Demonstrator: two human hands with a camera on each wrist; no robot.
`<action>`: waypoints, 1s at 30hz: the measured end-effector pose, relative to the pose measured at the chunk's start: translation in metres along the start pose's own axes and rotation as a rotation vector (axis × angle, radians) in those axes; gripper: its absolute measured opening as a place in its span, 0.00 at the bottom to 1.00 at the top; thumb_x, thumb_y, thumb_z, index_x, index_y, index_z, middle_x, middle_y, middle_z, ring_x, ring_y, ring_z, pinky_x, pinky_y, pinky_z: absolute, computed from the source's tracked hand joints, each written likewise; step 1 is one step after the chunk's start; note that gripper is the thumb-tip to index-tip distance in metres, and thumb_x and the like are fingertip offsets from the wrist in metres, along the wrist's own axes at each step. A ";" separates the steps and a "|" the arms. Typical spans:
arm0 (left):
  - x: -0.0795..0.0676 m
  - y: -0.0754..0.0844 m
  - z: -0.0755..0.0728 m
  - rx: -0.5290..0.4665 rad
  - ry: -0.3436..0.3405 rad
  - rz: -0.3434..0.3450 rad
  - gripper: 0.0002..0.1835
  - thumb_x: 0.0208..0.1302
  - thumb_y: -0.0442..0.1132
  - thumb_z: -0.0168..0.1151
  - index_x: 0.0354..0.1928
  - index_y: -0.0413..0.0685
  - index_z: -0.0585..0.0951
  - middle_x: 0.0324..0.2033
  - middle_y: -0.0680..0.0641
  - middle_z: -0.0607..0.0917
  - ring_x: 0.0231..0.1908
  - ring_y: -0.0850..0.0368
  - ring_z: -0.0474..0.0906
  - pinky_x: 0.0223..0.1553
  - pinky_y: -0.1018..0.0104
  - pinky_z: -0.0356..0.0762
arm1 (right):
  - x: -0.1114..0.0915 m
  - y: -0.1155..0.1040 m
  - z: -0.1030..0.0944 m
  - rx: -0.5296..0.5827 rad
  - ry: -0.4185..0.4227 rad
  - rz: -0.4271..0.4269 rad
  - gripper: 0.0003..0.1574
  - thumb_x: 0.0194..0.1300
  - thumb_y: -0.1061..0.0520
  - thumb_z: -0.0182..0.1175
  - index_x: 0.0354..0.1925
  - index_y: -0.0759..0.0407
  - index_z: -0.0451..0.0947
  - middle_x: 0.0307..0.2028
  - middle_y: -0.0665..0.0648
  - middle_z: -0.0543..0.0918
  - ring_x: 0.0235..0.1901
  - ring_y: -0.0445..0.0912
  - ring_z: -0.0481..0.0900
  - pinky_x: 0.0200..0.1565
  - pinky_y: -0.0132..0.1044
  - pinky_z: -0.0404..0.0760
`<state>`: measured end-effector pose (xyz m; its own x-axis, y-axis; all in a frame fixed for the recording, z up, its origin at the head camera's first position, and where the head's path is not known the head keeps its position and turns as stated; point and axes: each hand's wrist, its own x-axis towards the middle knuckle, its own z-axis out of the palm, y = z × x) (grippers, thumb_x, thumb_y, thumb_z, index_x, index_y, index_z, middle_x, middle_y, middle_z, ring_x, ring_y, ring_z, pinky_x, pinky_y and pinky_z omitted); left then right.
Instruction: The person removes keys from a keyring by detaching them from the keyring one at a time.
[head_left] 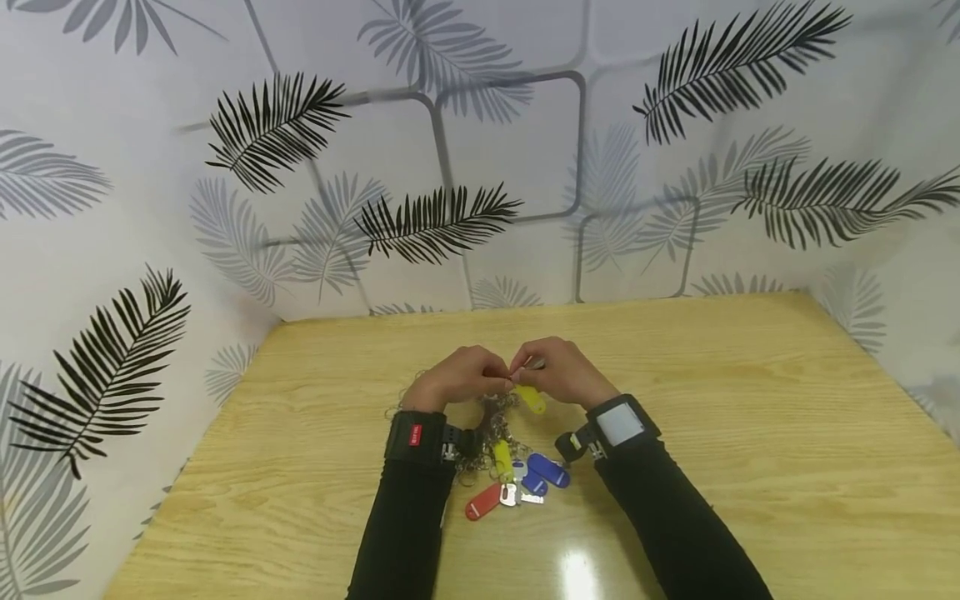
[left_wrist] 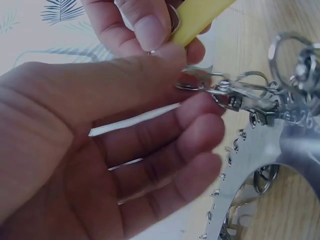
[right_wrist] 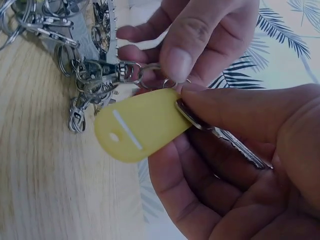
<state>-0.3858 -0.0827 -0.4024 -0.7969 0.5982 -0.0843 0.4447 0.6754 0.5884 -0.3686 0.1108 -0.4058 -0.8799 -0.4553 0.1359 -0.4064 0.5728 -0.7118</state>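
Both hands meet over the table. My left hand (head_left: 463,375) pinches a small metal key ring (right_wrist: 150,75) between thumb and forefinger, its other fingers loosely bent. That ring is linked to a swivel clasp (right_wrist: 120,71) among a cluster of clasps. My right hand (head_left: 562,371) holds a yellow key tag (right_wrist: 137,125) together with a silver key (right_wrist: 242,147), thumb on top at the key's head. The thumbs and fingertips of both hands come together at the ring, which partly hides the joint between ring and tag.
Beneath the hands lies a curved shiny metal plate (left_wrist: 290,142) edged with many small clasps and rings. Nearer the body are another yellow tag (head_left: 503,460), a red tag (head_left: 483,502), blue tags (head_left: 549,470) and silver keys (head_left: 510,494) on the wooden table (head_left: 750,450). A leaf-patterned wall covering (head_left: 525,258) stands behind.
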 end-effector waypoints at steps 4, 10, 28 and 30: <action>0.002 -0.002 0.000 0.005 0.042 0.017 0.06 0.64 0.36 0.64 0.42 0.48 0.84 0.32 0.51 0.84 0.31 0.60 0.79 0.34 0.66 0.76 | 0.002 -0.001 0.002 -0.009 -0.010 -0.019 0.04 0.64 0.61 0.63 0.37 0.56 0.84 0.40 0.55 0.86 0.37 0.47 0.84 0.36 0.40 0.80; 0.002 -0.004 0.001 -0.009 0.032 -0.032 0.07 0.65 0.39 0.64 0.43 0.47 0.85 0.32 0.50 0.85 0.29 0.60 0.77 0.34 0.66 0.75 | 0.004 0.003 0.004 -0.007 -0.018 -0.041 0.03 0.64 0.61 0.63 0.37 0.56 0.84 0.39 0.55 0.86 0.36 0.46 0.85 0.36 0.40 0.80; 0.003 -0.003 0.001 -0.001 0.007 -0.020 0.07 0.63 0.42 0.66 0.40 0.47 0.85 0.32 0.50 0.84 0.32 0.57 0.79 0.36 0.64 0.76 | 0.002 0.006 0.003 -0.035 0.045 -0.027 0.03 0.65 0.62 0.62 0.37 0.56 0.83 0.40 0.56 0.85 0.39 0.50 0.84 0.39 0.43 0.80; 0.001 -0.004 0.002 -0.028 0.002 -0.031 0.10 0.65 0.44 0.64 0.39 0.46 0.86 0.30 0.50 0.83 0.30 0.57 0.77 0.34 0.64 0.75 | 0.002 0.007 0.004 -0.042 0.048 -0.045 0.03 0.64 0.61 0.63 0.37 0.56 0.83 0.39 0.55 0.85 0.39 0.49 0.84 0.40 0.43 0.80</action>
<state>-0.3882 -0.0839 -0.4064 -0.8107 0.5767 -0.1012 0.4087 0.6812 0.6074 -0.3720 0.1109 -0.4129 -0.8709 -0.4487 0.2006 -0.4548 0.5810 -0.6750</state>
